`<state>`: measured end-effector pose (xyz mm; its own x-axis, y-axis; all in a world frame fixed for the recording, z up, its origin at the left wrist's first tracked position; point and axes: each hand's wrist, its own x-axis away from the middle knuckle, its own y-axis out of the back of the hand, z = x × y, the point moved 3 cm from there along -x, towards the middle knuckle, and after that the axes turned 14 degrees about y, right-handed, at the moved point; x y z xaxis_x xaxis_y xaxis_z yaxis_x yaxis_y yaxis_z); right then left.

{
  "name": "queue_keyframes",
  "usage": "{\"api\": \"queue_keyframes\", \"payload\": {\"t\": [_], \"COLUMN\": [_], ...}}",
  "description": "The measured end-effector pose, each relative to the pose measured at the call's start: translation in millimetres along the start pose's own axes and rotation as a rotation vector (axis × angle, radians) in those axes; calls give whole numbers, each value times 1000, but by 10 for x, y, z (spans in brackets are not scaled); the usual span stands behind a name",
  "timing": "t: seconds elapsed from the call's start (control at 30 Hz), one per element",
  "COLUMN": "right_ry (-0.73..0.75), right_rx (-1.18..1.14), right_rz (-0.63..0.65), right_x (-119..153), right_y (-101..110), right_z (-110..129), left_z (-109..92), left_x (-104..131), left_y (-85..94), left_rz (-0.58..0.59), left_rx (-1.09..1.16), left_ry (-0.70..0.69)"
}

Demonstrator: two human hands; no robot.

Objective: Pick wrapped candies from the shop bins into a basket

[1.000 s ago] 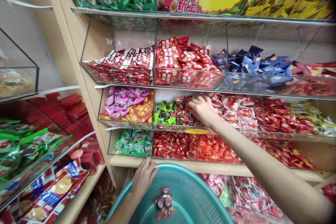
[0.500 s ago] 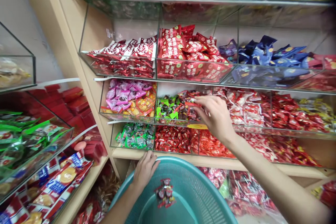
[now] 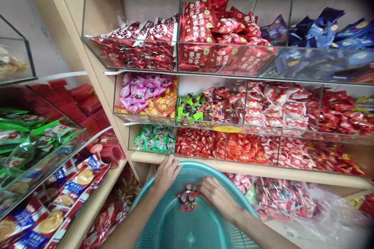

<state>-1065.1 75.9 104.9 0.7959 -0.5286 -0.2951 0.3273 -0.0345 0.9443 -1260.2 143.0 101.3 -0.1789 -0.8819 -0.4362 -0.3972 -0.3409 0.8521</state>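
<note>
My left hand (image 3: pixel 167 175) is closed over the far left rim of a teal plastic basket (image 3: pixel 201 166). Inside the basket my right hand (image 3: pixel 215 195) reaches down with curled fingers, back of the hand up. Its fingertips are at a small cluster of dark red wrapped candies (image 3: pixel 187 197), and the undersides of the fingers are hidden. Beyond the basket, a clear bin holds green-wrapped candies (image 3: pixel 190 108) and dark red-brown candies (image 3: pixel 223 105). A yellow oval label (image 3: pixel 228 128) is on the front of that bin.
Wooden shelves (image 3: pixel 251 169) with clear bins stand right behind the basket. Larger red packets (image 3: pixel 198 31) and blue packets (image 3: pixel 324 31) fill the upper bins. On the left, another rack holds green packets (image 3: pixel 37 140) and striped biscuit packs (image 3: pixel 78 183). Bagged sweets (image 3: pixel 286 198) lie below the shelf.
My right hand has come down from the middle-shelf candy bin into the basket, beside the candies. My left hand stays on the rim. The view has tilted downward and moved closer.
</note>
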Motion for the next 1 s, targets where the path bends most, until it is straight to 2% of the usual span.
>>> {"api": "queue_keyframes", "payload": {"t": [0.17,0.37,0.57,0.67,0.7,0.77,0.9,1.0], "right_ry": [-54,16,3,-12,-14,-18,-1,68], "right_rx": [74,268,424,426,387,275,169,206], "right_rz": [68,111,170,170,160,111,-159,-350], "right_x": [65,92,83,84,65,-23,-381,-707], "right_y": [-66,-315,-550,-477,-379,-48,1009,1763], "right_z": [-58,-2,27,40,56,102,138,8], "left_z": [-2,-24,-23,-3,5,17,13,12], "left_x": [-7,-6,4,8,7,3,-9,-13], "left_y": [-8,3,31,19,13,3,6,21], "left_rz": [3,5,-11,-15,-13,-4,14,6], "left_rx": [8,17,37,16,9,2,7,21], "left_ry": [-3,-6,7,11,17,28,21,18]}}
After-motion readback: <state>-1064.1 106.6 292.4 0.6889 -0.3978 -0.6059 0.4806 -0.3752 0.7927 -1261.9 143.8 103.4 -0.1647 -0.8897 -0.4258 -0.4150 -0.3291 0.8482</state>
